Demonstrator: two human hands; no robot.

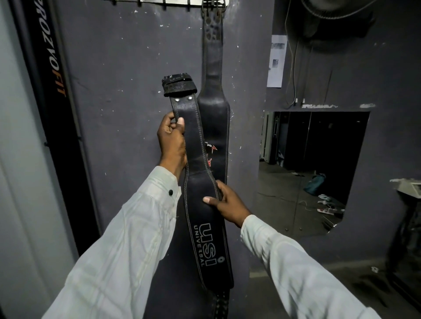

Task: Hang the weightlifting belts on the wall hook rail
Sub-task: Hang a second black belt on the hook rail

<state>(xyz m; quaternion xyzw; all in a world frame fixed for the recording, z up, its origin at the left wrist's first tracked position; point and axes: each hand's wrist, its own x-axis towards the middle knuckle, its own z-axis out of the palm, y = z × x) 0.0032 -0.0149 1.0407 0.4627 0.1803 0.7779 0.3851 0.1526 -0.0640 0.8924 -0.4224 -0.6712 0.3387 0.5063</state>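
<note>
With left hand [172, 139] and right hand [227, 202], gripping USI belt [197, 159] upright before second belt [214, 109] hanging from hook rail [173, 2].

held belt [200, 193]: matt black leather, pale stitching | hook rail [173, 2]: metal | wall [125, 68]: matt, chipped paint

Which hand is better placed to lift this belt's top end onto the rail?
Left hand: it grips the USI belt just below its top end, nearer the hook rail; the right hand holds lower.
</note>
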